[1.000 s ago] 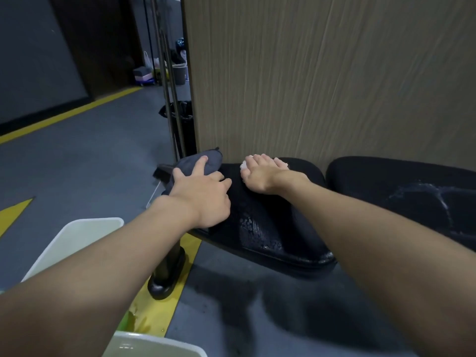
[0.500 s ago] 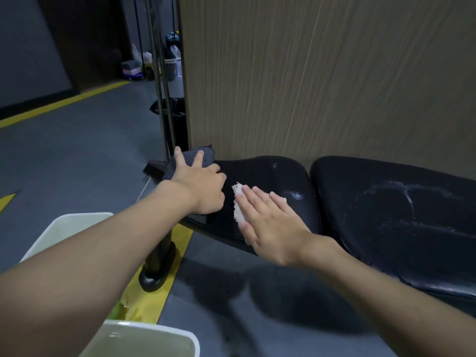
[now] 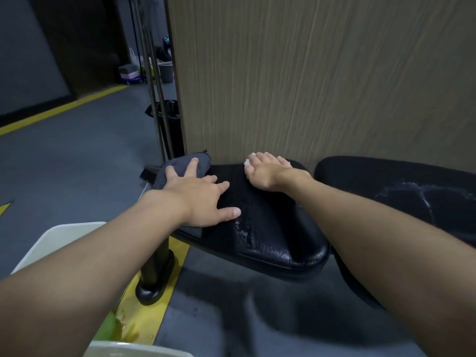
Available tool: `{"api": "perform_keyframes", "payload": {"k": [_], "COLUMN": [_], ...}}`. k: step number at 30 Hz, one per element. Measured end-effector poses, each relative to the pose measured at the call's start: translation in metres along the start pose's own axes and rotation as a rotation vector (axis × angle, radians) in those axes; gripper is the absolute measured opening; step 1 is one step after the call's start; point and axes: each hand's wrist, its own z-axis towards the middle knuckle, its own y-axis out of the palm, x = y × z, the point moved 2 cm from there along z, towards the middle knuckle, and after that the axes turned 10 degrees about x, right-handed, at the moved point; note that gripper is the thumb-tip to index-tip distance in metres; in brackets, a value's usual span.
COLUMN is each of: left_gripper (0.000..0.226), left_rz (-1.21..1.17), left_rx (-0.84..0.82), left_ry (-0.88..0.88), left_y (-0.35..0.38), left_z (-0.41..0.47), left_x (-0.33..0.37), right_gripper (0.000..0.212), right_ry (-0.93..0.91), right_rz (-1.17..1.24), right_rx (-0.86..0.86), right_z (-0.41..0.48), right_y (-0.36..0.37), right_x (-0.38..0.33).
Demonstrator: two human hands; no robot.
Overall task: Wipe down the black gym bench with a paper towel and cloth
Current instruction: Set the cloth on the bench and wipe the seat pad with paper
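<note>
The black gym bench's seat pad [image 3: 278,243] lies in front of me, wet and glossy near its front edge. My left hand [image 3: 198,194] lies flat with spread fingers on a dark grey cloth [image 3: 180,166] at the pad's left end. My right hand [image 3: 265,171] presses a white paper towel [image 3: 247,162] against the pad's far edge, close to the wooden wall. Only a small white corner of the towel shows past the fingers. The bench's second pad [image 3: 401,197] on the right carries streaks of liquid.
A wood-grain wall panel [image 3: 322,81] stands right behind the bench. The bench's black post and foot [image 3: 154,276] rest on a yellow floor stripe. White bins [image 3: 59,240] sit at lower left. Metal poles [image 3: 157,99] and a black bin stand at the wall's corner.
My right hand has slid the paper towel from the pad's near middle back to its far edge by the wall. My left hand stays on the cloth.
</note>
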Motion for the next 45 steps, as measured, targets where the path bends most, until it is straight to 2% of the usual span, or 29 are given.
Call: {"api": "perform_keyframes", "payload": {"k": [4,10,13,16,21,26,30,35,42,45], "left_gripper": [0.085,0.084,0.085,0.084,0.084,0.084,0.083,0.083,0.084,0.085], "left_rz": [0.004,-0.004,-0.002,-0.01,-0.003,0.006,0.011,0.006,-0.023,-0.019], "left_rx": [0.004,0.029,0.03,0.029,0.033,0.039,0.055,0.056,0.051,0.054], "left_ry": [-0.003,-0.001,0.003,0.003,0.001,-0.001,-0.002,-0.006,-0.011,-0.008], "left_y": [0.0,0.001,-0.001,-0.001,-0.001,0.002,0.004,0.004,0.001,0.001], "left_z": [-0.002,-0.006,-0.006,-0.008,-0.006,-0.003,-0.002,-0.004,-0.008,-0.009], "left_x": [0.0,0.0,0.001,0.001,0.0,0.0,-0.001,-0.001,0.0,0.0], "right_gripper": [0.062,0.062,0.077,0.08,0.06,0.062,0.064,0.066,0.063,0.077], "right_ry": [-0.053,-0.182,-0.257,-0.285,-0.189,-0.019,0.113,0.134,0.044,-0.001], "right_rz": [-0.016,-0.039,-0.121,-0.129,-0.047,0.012,0.025,0.023,-0.011,-0.061], "right_rx": [0.018,0.089,0.142,0.137,0.086,0.021,0.0,0.03,0.138,0.111], "right_z": [-0.035,-0.14,-0.184,-0.191,-0.135,-0.035,0.0,-0.037,-0.16,-0.197], "right_y": [0.001,-0.003,0.0,0.001,-0.002,-0.003,0.002,0.0,-0.002,-0.001], "right_x": [-0.005,-0.019,-0.02,-0.016,-0.006,0.021,0.033,0.027,0.007,0.0]}}
